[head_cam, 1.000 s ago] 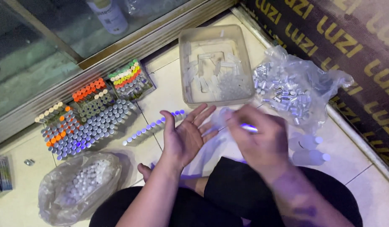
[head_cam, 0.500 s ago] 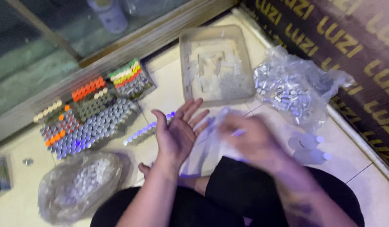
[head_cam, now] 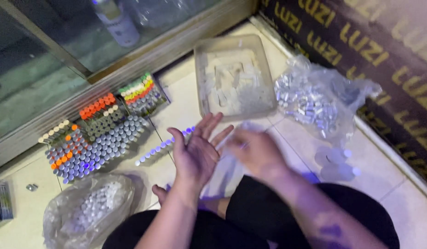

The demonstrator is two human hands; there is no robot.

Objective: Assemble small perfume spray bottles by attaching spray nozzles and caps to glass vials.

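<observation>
My left hand (head_cam: 195,154) is held flat, palm up and fingers spread, above my lap. My right hand (head_cam: 262,154) is blurred just to its right, fingers pinched on a small pale vial (head_cam: 229,140) that points at the left palm. A short row of purple-capped vials (head_cam: 160,147) lies on the tiled floor just beyond the left hand. Left of it stands a packed block of grey-capped vials (head_cam: 96,145), with orange, white and mixed-colour caps (head_cam: 139,92) behind.
A clear plastic tray (head_cam: 264,69) sits ahead on the floor. A clear bag of small vials (head_cam: 315,103) lies to the right, another bag (head_cam: 86,210) by my left knee. Round pale lids (head_cam: 335,161) lie beside my right leg. A glass cabinet (head_cam: 47,69) and a dark patterned wall (head_cam: 374,50) bound the spot.
My right hand has moved left, closer to the open left palm, and is now motion-blurred. The left hand has stayed open in about the same place.
</observation>
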